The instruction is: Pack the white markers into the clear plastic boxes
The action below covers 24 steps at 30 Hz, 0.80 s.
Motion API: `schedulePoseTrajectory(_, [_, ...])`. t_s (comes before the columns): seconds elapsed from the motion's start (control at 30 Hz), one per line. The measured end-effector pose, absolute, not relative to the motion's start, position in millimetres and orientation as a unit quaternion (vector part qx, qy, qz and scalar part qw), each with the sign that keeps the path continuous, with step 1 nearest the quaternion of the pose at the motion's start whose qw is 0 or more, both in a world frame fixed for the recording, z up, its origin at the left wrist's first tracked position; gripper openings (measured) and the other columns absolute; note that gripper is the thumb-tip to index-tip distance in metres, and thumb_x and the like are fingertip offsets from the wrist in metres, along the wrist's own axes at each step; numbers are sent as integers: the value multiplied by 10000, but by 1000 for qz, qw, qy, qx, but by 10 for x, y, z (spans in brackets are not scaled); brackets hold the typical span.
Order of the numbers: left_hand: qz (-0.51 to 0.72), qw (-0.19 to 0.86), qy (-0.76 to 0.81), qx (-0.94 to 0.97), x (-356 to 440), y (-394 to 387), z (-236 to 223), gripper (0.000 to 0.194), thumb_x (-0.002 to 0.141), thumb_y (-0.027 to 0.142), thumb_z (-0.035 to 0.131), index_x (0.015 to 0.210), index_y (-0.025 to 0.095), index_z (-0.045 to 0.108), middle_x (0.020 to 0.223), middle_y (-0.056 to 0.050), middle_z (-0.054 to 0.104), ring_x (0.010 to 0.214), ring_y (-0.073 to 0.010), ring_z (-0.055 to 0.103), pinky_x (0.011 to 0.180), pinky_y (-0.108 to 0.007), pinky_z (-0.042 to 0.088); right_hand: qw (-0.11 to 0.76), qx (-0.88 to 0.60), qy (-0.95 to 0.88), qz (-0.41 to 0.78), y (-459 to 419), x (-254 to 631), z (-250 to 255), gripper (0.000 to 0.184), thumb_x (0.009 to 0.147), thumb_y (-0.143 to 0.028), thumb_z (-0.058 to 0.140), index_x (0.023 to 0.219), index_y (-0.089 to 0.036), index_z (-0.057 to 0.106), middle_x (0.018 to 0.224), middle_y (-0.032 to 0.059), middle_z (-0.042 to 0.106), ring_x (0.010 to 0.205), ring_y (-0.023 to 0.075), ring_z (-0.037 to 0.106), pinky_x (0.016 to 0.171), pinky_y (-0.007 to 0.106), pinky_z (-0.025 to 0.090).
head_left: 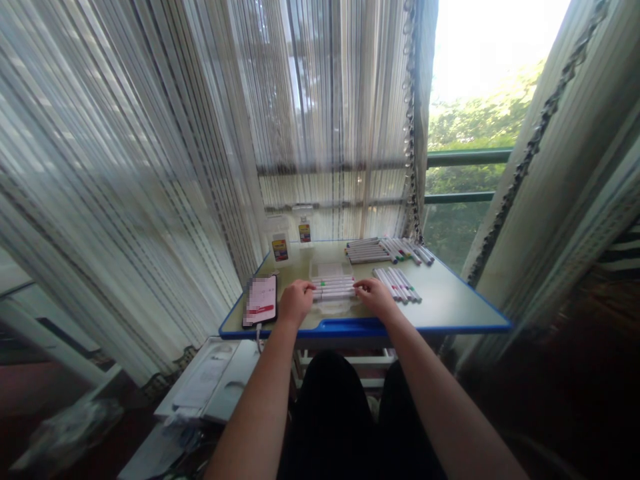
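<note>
Head camera view looks down on a left hand (pixel 296 301) and a right hand (pixel 375 298) at a pale green desk with a blue plastic rim (pixel 440 300). Neither hand is clenched: the curved left fingers (pixel 306 287) and right fingers (pixel 361 285) lie against opposite ends of a stack of white, colour-capped markers (pixel 333 289), grasping it between them. The stack sits mid-desk on a clear plastic sleeve (pixel 333 308). Just right of the right hand lies a row of white markers (pixel 397 285), and a second row (pixel 387 250) lies along the far edge. Left of the left hand, a black smartphone (pixel 260 301) with a blurred screen rests on the desk, near two upright white-labelled bottles (pixel 280 247) at the back, before sheer striped curtains (pixel 150 167).
</note>
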State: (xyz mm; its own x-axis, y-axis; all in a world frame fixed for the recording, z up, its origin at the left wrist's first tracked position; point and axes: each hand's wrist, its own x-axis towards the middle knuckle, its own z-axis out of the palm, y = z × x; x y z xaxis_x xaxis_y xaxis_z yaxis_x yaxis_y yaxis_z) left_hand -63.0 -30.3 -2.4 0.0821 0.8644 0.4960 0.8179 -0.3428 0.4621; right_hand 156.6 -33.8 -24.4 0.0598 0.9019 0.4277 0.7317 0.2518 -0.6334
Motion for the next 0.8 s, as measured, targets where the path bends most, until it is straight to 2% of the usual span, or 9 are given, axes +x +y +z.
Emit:
schedulePoseTrajectory(0.37, [356,29,578,733,-615,-302,-28,222,763,167,497,784,191,717,884,-54,698,831,-176,631,799,-273,477,402,-599,-685,100,-334,1550,-265,226,755,-244,540,845,-195,741,795,47,652,703,147,581,715,254,440])
schedulePoseTrajectory(0.8, [361,42,571,736,-614,-285,-36,212,762,161,506,784,183,716,854,-54,698,787,-171,631,802,-273,479,414,-593,-681,114,-369,1533,-234,251,744,-228,530,879,-164,731,768,50,645,698,154,572,716,260,434])
